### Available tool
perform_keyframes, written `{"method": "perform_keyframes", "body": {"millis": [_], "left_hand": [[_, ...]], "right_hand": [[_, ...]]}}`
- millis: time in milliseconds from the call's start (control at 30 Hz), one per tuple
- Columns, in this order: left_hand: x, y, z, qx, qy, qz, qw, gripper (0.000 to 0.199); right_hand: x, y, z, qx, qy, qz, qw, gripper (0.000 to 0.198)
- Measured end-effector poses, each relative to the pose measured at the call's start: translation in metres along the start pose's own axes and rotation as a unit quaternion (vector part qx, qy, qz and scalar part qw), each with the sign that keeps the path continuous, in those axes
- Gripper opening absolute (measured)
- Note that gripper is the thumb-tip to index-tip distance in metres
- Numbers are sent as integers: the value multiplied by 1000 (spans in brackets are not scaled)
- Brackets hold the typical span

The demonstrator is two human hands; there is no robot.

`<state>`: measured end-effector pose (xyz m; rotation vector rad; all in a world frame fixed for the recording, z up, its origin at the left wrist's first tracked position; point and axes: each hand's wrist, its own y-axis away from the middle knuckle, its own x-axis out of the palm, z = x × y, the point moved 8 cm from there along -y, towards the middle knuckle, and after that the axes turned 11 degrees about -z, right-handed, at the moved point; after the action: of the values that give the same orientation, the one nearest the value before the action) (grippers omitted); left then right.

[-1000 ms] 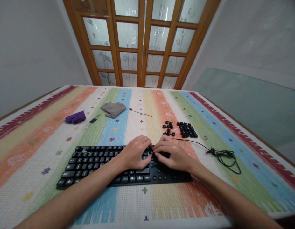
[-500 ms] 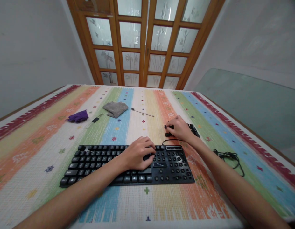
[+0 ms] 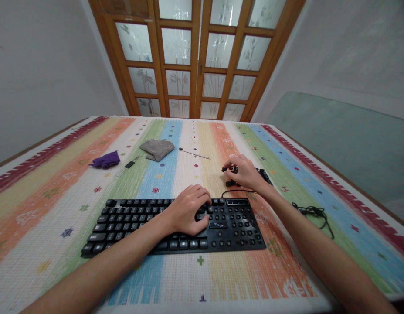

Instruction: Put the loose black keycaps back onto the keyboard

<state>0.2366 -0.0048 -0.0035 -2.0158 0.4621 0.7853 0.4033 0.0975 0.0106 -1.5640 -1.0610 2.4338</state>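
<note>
A black keyboard [image 3: 133,218] lies across the striped cloth. Its right part is stripped of keycaps, showing bare switches, while the left and middle keep theirs. My left hand [image 3: 191,209] rests on the keyboard beside the stripped part, thumb spread away from the fingers; what lies under the palm is hidden. Beyond the keyboard's right end, my right hand [image 3: 244,172] hovers at a pile of loose black keycaps [image 3: 264,175], partly covering it. A small black keycap [image 3: 224,169] shows at its pinched fingertips.
A coiled black cable [image 3: 314,213] lies to the right of my right forearm. Farther back are a purple cloth [image 3: 106,160], a small black-handled tool [image 3: 130,164], a grey cloth [image 3: 157,149] and a thin brush [image 3: 194,153]. Wooden glass-paned doors [image 3: 198,65] stand behind the table.
My left thumb and fingers have spread apart and shifted slightly left on the keyboard. My right hand has drawn slightly up and left, uncovering more loose keycaps.
</note>
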Motion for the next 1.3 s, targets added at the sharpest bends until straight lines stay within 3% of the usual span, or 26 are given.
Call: {"method": "perform_keyframes", "body": {"millis": [67, 200, 400, 667, 867, 1300], "left_hand": [[-1, 0, 3, -15, -3, -1, 1000, 21], [-1, 1, 6, -28, -10, 0, 1000, 19], [-4, -1, 8, -52, -12, -13, 998, 10], [-5, -2, 10, -67, -18, -20, 997, 8], [-3, -1, 12, -62, -26, -19, 998, 9], [0, 0, 13, -66, -20, -10, 998, 7]], "right_hand": [[-12, 7, 20, -19, -68, -11, 997, 10], [-25, 36, 68, -70, -183, 31, 980, 6], [-26, 74, 109, -107, -232, 65, 965, 6], [-20, 88, 126, -172, -133, 21, 976, 15], [-21, 91, 127, -180, -128, 0, 975, 15], [-17, 93, 129, -191, -107, 32, 975, 15]]}}
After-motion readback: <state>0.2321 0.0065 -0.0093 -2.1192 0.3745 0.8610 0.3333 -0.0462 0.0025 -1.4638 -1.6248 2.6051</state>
